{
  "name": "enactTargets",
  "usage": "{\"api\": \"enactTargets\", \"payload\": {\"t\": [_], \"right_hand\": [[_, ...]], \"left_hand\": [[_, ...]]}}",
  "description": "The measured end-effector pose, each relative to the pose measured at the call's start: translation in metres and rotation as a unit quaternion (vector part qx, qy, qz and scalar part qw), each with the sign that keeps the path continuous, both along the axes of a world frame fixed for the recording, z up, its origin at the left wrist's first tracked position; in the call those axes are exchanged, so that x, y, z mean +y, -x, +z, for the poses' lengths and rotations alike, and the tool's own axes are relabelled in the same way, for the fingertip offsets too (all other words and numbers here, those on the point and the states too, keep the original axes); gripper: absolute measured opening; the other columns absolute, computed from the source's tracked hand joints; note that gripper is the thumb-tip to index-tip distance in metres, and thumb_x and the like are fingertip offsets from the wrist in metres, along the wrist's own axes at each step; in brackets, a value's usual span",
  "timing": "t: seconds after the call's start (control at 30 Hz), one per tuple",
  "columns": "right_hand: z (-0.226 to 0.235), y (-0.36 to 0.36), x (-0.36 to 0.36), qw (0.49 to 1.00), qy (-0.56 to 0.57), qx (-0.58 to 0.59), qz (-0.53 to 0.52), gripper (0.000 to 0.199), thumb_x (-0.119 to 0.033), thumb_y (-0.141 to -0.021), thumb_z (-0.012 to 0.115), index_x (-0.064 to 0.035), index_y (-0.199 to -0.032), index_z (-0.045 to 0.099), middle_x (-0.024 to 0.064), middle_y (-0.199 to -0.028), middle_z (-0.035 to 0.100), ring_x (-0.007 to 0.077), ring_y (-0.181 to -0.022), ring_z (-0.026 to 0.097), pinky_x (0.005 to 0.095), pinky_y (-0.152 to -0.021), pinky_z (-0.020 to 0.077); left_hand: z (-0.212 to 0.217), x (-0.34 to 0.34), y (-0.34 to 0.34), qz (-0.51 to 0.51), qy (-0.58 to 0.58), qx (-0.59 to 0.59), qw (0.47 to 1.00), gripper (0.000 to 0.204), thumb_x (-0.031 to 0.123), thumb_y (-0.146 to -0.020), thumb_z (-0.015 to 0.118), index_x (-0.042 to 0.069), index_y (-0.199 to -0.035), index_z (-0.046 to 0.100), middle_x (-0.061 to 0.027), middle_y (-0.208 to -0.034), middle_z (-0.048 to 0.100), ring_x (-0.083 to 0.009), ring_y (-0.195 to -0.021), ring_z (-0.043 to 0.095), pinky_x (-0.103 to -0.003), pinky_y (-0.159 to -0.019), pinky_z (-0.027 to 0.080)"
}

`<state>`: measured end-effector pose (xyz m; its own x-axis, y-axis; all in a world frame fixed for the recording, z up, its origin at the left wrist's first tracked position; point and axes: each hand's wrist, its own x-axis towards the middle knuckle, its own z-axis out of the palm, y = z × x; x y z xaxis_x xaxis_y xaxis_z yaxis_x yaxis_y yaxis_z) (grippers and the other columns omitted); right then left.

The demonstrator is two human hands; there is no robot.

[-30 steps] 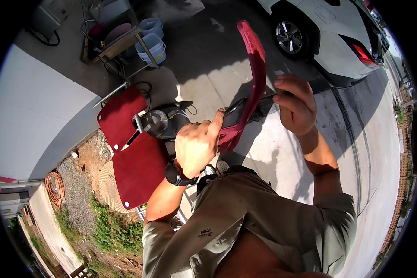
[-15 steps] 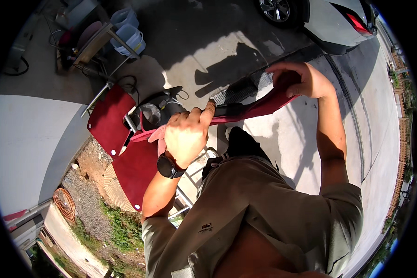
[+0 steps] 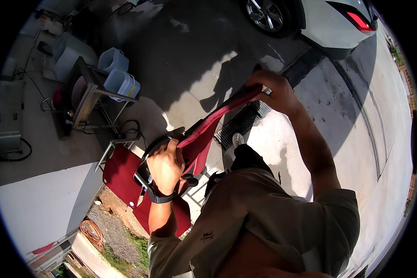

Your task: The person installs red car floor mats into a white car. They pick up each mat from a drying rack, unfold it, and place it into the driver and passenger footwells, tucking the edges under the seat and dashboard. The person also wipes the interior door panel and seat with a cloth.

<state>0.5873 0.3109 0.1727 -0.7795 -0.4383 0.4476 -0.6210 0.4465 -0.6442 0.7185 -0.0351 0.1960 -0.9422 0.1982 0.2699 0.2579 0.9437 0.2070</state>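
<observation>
A long red strip of fabric-covered material (image 3: 217,118) stretches slantwise between the person's two hands, above a concrete driveway (image 3: 282,139). Its lower end sits in the left hand (image 3: 164,167), whose fingers are curled closed around it near a dark tool or frame part; its upper end is pinched in the right hand (image 3: 271,90), also closed on it, so the strip spans the whole gap from one grip to the other and sags slightly in the middle. Below the left hand lies a red folding chair (image 3: 125,178) with a metal frame, partly on the concrete and partly over a gravel edge. A black watch (image 3: 162,198) circles the left wrist. A drain grate (image 3: 241,125) lies in the concrete just under the strip. Farther off stand a metal table (image 3: 85,99) with pale blue tubs (image 3: 118,78) beside it, and a white car (image 3: 319,23) at the top of the view. An orange coiled cord (image 3: 91,231) lies by the grass.
</observation>
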Motion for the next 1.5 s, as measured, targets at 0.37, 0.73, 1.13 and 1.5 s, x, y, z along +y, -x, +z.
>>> {"api": "enactTargets", "payload": {"t": [0.37,0.73,1.13,1.5], "right_hand": [[-0.069,0.26,0.017,0.991,-0.001,0.044,-0.125,0.028,-0.003,-0.074,0.074,-0.0054,-0.101,0.067,0.01,-0.104,0.067,0.0329,-0.103,0.062,0.0416,-0.091,0.049],[0.081,0.515,-0.077,0.947,-0.034,0.283,-0.146,0.023,0.001,-0.068,0.07,-0.0055,-0.09,0.066,0.0084,-0.082,0.062,0.0291,-0.075,0.061,0.0381,-0.064,0.0504],[0.104,0.923,-0.124,0.9,0.012,0.379,-0.214,0.019,-0.011,-0.083,0.075,-0.0077,-0.101,0.07,0.0047,-0.093,0.068,0.0257,-0.09,0.063,0.0356,-0.075,0.0534],[0.021,1.294,-0.184,0.981,0.105,0.04,-0.159,0.063,-0.059,-0.084,0.063,-0.0124,-0.127,0.066,0.0136,-0.138,0.049,0.036,-0.14,0.031,0.0576,-0.113,0.0265]], "left_hand": [[0.028,-0.019,0.206,0.091,-0.147,0.047,0.984,0.023,0.018,-0.097,0.056,0.007,-0.113,0.069,-0.0057,-0.057,0.064,-0.0246,-0.051,0.065,-0.036,-0.051,0.049],[-0.001,-0.133,0.468,0.097,-0.273,0.03,0.957,0.029,0.026,-0.089,0.074,0.001,-0.081,0.062,-0.0098,-0.052,0.059,-0.0303,-0.049,0.062,-0.038,-0.047,0.046],[0.008,-0.115,0.832,0.003,-0.43,-0.148,0.89,0.034,0.017,-0.1,0.06,-0.006,-0.124,0.053,-0.0092,-0.077,0.065,-0.0141,-0.049,0.061,-0.025,-0.039,0.049],[0.055,-0.147,1.155,0.127,-0.48,-0.111,0.861,0.031,0.027,-0.1,0.061,-0.003,-0.111,0.062,-0.0013,-0.063,0.055,-0.0129,-0.041,0.056,-0.027,-0.038,0.045]]}}
